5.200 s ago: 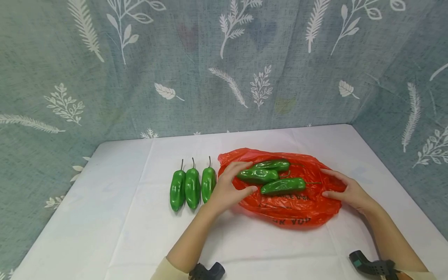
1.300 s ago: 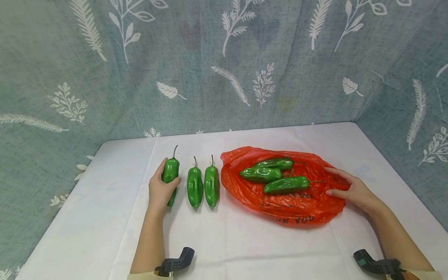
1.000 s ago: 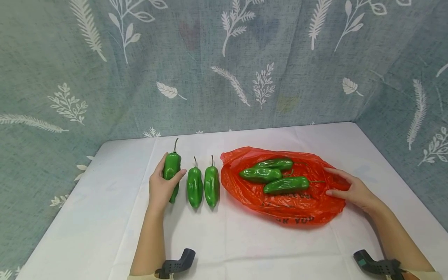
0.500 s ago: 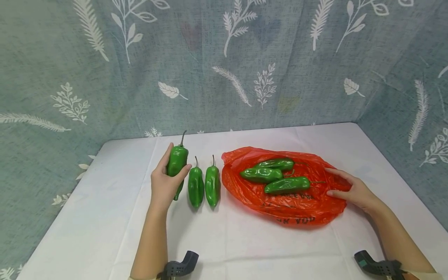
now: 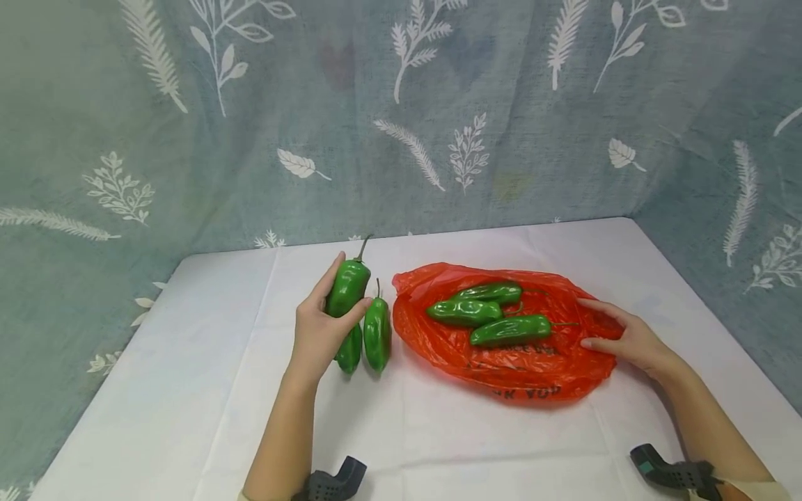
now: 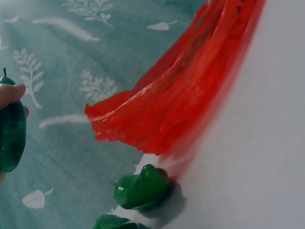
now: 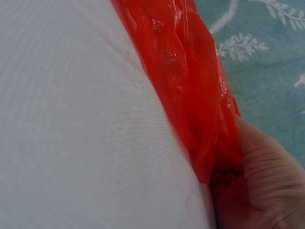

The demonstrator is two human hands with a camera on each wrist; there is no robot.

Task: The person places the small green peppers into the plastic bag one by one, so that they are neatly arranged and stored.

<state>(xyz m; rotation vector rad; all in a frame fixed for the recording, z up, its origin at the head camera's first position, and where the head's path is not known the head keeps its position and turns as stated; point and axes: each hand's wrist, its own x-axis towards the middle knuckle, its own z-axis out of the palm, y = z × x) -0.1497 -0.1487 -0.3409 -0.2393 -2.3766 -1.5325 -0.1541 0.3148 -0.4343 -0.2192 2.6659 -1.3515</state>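
Note:
My left hand (image 5: 315, 335) holds a glossy green chili pepper (image 5: 348, 287) above the table, stem up and tilted right. The left wrist view catches this pepper (image 6: 13, 136) at its left edge, with the thumb across it. Beneath it lies a second green pepper (image 5: 351, 351), partly hidden. A third pepper (image 5: 377, 337) lies just right of that one. Several inches further right spreads a red plastic bag (image 5: 526, 386), its mouth wide, three green peppers (image 5: 510, 331) on it. My right hand (image 5: 635, 344) grips the bag's right edge; in the right wrist view its fingers show through the red plastic.
A white cloth (image 5: 476, 445) covers the table. Behind and at both sides hangs a blue-green curtain (image 5: 250, 181) with white leaf prints. Dark camera mounts sit on the left wrist (image 5: 332, 480) and right wrist (image 5: 677, 474).
My left hand left the bag, picked up the leftmost pepper, lifted it and carried it right, over the neighbouring pepper. The right hand and the bag have stayed in place.

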